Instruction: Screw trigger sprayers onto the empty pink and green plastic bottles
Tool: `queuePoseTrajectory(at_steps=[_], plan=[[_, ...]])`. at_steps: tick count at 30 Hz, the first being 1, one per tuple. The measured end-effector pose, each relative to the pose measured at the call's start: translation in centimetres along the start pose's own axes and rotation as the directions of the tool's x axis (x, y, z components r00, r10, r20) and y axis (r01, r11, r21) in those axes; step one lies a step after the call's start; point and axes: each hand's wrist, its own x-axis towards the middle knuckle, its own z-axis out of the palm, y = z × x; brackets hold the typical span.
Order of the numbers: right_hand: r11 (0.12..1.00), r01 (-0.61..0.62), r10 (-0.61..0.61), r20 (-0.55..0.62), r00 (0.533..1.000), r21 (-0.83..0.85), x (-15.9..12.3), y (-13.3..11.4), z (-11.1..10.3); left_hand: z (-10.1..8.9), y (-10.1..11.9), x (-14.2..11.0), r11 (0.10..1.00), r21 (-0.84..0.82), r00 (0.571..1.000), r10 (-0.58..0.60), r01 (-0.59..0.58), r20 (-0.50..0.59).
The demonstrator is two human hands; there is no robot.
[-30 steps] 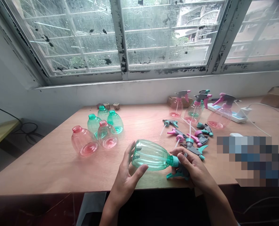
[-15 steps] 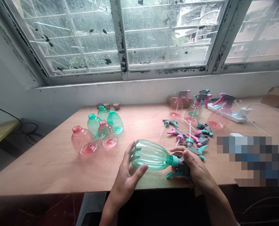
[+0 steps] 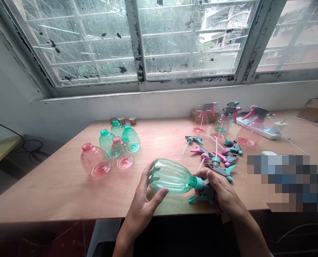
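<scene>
A green see-through spray bottle [image 3: 172, 176] lies sideways in the air over the table's front edge, its grey and teal spray head [image 3: 207, 191] fitted at the neck and pointing right. My left hand [image 3: 147, 201] cups the bottle's base, thumb along the near side and fingers behind. Around the collar and spray head, my right hand [image 3: 220, 189] is closed, thumb on top. Just beyond it lie several loose spray heads, among them a teal one [image 3: 220, 169] with its tube upright and a pink one [image 3: 228, 157].
On the left stand open-necked bottles, pink [image 3: 96, 160] and green [image 3: 131, 137]. Bottles with spray heads, such as a pink one [image 3: 248, 132], stand at the back right near a power strip [image 3: 271, 132]. Small blocks [image 3: 132, 121] sit by the wall. A blurred patch [image 3: 290, 184] covers the right side.
Hardly anything differs. My right hand and the spray head have shifted very slightly left, while my left hand stays around the bottle's base.
</scene>
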Motion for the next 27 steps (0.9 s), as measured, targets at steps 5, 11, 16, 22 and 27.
queuePoseTrajectory(at_steps=[5, 11, 16, 22, 27], plan=[[1.000, 0.010, -0.010, 0.003, 1.000, 0.004, 0.0, 0.3, -0.2, -0.2, -0.2, 0.0, 1.000, 0.008, 1.000, 0.002, -0.002, 0.001], [1.000, 0.019, -0.019, 0.019, 1.000, 0.010, 0.2, 0.5, -0.3, -0.3, -0.3, -0.1, 1.000, 0.004, 1.000, 0.000, 0.000, -0.002], [1.000, 0.007, -0.007, 0.004, 1.000, 0.009, 0.1, 0.3, -0.1, -0.4, -0.4, 0.0, 1.000, 0.001, 1.000, 0.007, -0.007, 0.001], [1.000, 0.008, -0.007, -0.056, 0.998, 0.006, -0.2, -0.5, 0.5, -0.5, -0.4, 0.0, 1.000, 0.003, 1.000, -0.003, 0.003, 0.019], [1.000, 0.005, -0.004, -0.107, 0.994, 0.010, -0.2, -0.7, 0.9, -0.6, -0.3, -0.1, 1.000, 0.031, 1.000, -0.003, 0.003, 0.021]])
